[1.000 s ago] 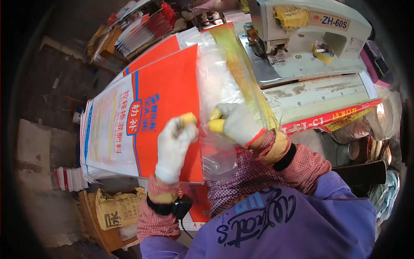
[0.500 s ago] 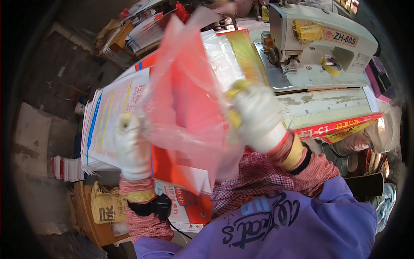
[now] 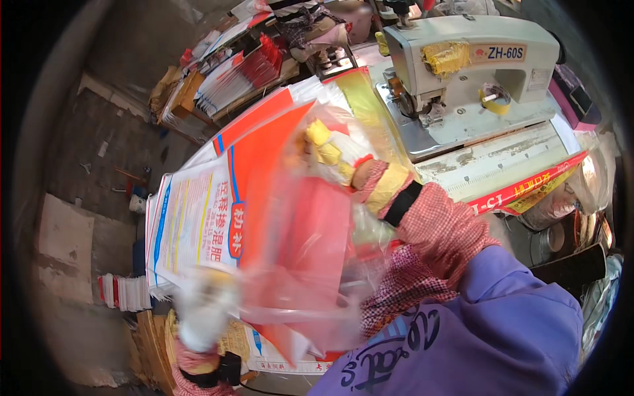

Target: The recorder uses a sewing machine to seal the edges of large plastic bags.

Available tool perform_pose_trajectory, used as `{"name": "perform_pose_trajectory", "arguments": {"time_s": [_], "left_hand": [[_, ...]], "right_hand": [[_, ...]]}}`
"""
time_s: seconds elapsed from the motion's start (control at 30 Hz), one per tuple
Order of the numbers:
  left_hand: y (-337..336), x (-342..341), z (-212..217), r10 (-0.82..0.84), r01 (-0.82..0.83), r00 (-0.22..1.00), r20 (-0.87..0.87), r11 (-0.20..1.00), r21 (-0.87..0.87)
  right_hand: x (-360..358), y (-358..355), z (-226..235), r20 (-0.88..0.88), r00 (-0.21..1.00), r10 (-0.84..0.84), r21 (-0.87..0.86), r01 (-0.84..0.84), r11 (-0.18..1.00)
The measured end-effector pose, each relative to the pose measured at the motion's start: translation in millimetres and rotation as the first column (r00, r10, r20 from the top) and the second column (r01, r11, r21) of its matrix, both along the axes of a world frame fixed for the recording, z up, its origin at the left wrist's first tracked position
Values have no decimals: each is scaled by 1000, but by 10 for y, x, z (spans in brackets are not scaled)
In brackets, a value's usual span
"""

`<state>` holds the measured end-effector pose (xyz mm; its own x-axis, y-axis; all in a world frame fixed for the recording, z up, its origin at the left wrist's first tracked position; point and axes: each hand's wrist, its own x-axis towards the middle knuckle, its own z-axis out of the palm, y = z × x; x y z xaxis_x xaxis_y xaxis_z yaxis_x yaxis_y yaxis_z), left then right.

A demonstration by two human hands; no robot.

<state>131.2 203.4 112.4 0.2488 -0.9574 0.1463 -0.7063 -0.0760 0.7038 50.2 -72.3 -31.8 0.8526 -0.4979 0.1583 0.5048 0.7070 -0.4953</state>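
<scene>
A clear plastic bag, limp and blurred, stretches between my hands over a stack of printed woven sacks in white, orange and blue. My left hand, in a white glove with yellow-wrapped fingertips, is closed at the bag's lower left edge; motion smears its fingers. Up by the bag's far right end, my right hand wears the same kind of glove. Its yellow-taped fingers curl together on the film, and part of the film lies around the glove. Orange sack printing shows through the plastic.
To the right stands a white sewing machine with a roll of yellow tape on its bed. Folded sacks are piled at the back, near another person. A small bundle of sacks lies at the left.
The plastic bag has come down toward me, uncovering more of the sack stack. My left hand has moved down, nearer my body; my right hand has moved left over the stack.
</scene>
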Motion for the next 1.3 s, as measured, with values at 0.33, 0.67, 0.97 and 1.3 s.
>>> {"name": "perform_pose_trajectory", "arguments": {"time_s": [0.33,0.67,0.97,1.3], "left_hand": [[-1415,-104,489,-271,404,590,761,915,12],[-2095,-92,-63,-775,476,68,629,579,662],[-2258,368,415,-150,-78,-82,985,986,144],[-2834,-106,1512,132,79,-708,694,991,-108]], "right_hand": [[504,423,204,-223,898,-379,-287,311,906],[-34,743,-21,-105,948,-300,-859,65,508],[47,881,62,-593,779,-204,-651,-315,690],[-256,1833,-287,-359,933,5,-891,-341,-299]]}}
